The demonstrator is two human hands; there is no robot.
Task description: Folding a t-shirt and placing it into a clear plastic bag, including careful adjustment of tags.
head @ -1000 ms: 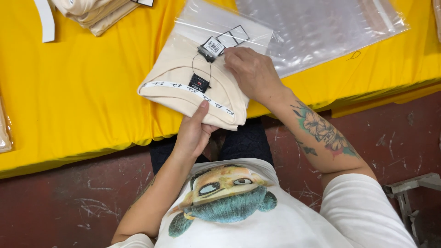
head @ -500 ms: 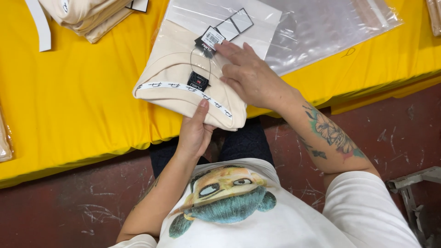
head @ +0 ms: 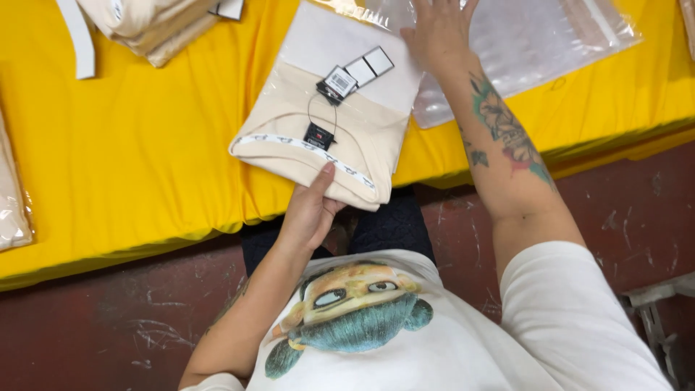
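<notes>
A folded cream garment (head: 326, 141) lies on the yellow table (head: 145, 145), its far half inside a clear plastic bag (head: 340, 43). Hang tags (head: 355, 76) on a thin cord rest on top of it, near a small dark neck label. My left hand (head: 308, 210) grips the garment's near edge, thumb on top. My right hand (head: 438, 29) lies flat, fingers spread, on the bag's far right corner beside a stack of clear bags (head: 521, 43).
A pile of folded cream garments (head: 148, 25) sits at the far left, with a white strip (head: 78, 40) beside it. Another bagged garment (head: 11, 195) lies at the left edge. The table's front edge runs just before my body; a dark red floor lies below.
My right hand left the garment's middle and moved away to the bag's far right corner. The garment has slid further into the bag. My left hand stays at the near edge.
</notes>
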